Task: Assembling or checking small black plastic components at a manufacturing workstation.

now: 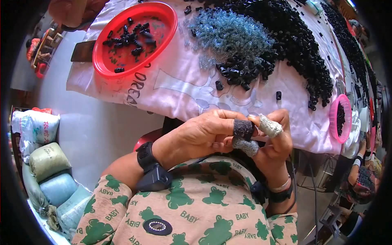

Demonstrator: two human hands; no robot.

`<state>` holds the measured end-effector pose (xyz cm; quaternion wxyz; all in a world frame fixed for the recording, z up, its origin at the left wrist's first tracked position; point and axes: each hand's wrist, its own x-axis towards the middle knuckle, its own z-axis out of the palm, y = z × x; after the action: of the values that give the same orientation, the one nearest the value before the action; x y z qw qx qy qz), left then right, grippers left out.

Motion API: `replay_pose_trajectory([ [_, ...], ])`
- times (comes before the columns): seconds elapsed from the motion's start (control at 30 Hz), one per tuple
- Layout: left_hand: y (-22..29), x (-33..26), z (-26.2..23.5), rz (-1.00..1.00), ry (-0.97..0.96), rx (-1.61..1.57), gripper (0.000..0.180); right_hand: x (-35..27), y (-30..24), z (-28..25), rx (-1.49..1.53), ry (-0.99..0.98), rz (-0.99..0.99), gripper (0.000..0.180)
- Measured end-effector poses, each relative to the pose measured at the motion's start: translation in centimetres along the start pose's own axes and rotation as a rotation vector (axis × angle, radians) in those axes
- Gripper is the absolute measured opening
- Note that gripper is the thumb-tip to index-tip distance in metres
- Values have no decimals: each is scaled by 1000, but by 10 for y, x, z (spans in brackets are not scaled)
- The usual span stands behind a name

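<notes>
My left hand [200, 132] and my right hand [277, 141] meet in front of my body at the table's near edge. Their fingertips pinch together, and a small dark piece seems to lie between them, mostly hidden by the fingers. Cloth finger sleeves cover several digits: a dark grey one [243, 129], a pale one [270, 125] and a light grey one [246, 145]. Just beyond the hands lies a single small black cylindrical part [278, 95]. Farther off are a heap of clear bluish coil-like rings [232, 34] and a wide pile of black parts [302, 53].
A red basin [163, 45] with some black parts stands at the far left of the pink-white cloth [179, 92]. At the right edge is a pink basket [347, 116] holding black pieces. Stuffed sacks [51, 161] sit on the left. Other people work at the far right.
</notes>
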<state>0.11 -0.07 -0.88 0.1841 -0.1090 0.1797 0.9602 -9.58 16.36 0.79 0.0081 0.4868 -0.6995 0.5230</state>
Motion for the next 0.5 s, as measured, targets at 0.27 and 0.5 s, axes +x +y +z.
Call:
replay_pose_trajectory([
  [0.27,6,0,17,163,295,565,15,0,1,-2,-222,-106,-71,44],
  [0.5,2,5,13,405,361,1122,14,-4,8,2,-304,-206,-61,43],
])
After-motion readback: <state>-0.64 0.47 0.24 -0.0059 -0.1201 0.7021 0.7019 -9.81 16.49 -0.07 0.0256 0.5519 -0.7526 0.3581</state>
